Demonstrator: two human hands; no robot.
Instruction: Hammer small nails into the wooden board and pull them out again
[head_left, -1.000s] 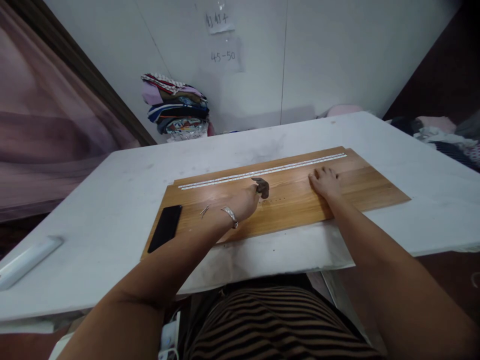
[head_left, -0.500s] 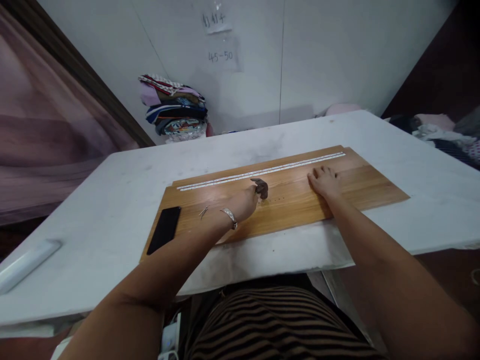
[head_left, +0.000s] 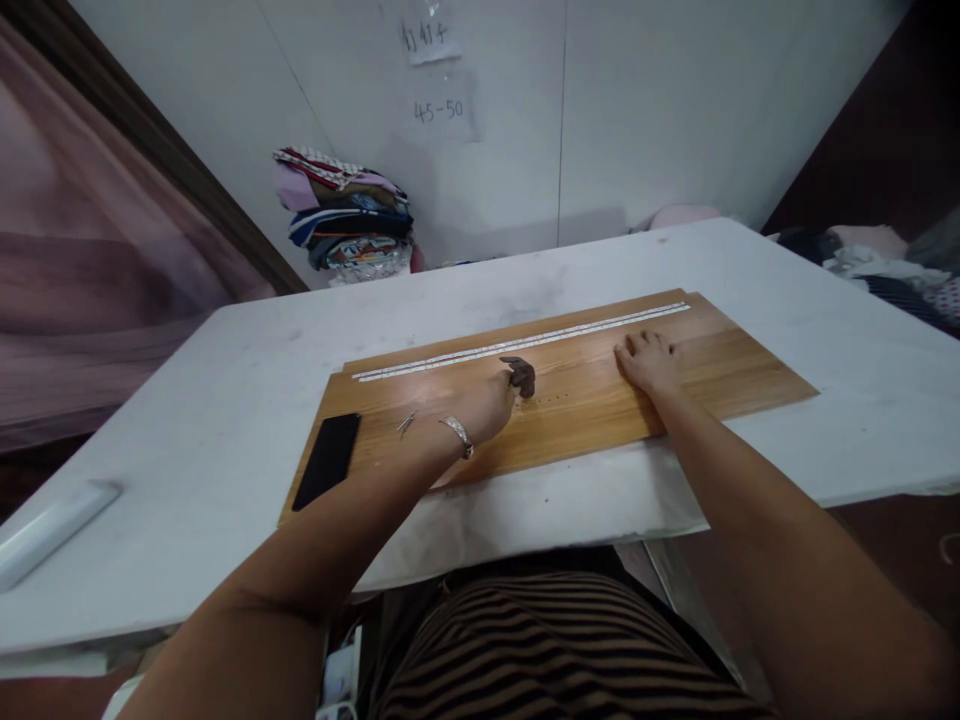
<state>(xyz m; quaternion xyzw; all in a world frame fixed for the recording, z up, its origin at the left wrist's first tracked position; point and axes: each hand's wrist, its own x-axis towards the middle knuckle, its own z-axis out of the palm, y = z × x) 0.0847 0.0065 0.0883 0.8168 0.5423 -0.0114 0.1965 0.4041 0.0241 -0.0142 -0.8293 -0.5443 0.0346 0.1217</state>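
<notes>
My left hand (head_left: 491, 407), with a silver bracelet (head_left: 457, 434) at the wrist, is closed around the handle of a claw hammer (head_left: 523, 377). The dark hammer head is low over the middle of a wooden board (head_left: 585, 425); whether it touches the wood I cannot tell. Just right of the head, a short row of small dark dots (head_left: 557, 397) marks the board. A few loose nails (head_left: 406, 424) lie to the left of my left wrist. My right hand (head_left: 651, 362) rests on the right part of the board, fingers apart, holding nothing.
A black phone (head_left: 328, 460) lies at the board's left end. White measuring strips (head_left: 525, 343) run along its far side. The board lies on a white table (head_left: 247, 400), with a clear plastic roll (head_left: 56, 530) at left. Folded fabrics (head_left: 349, 215) are stacked by the wall.
Almost nothing differs. The view has shifted very slightly, while both hands, the hammer and the board keep their places.
</notes>
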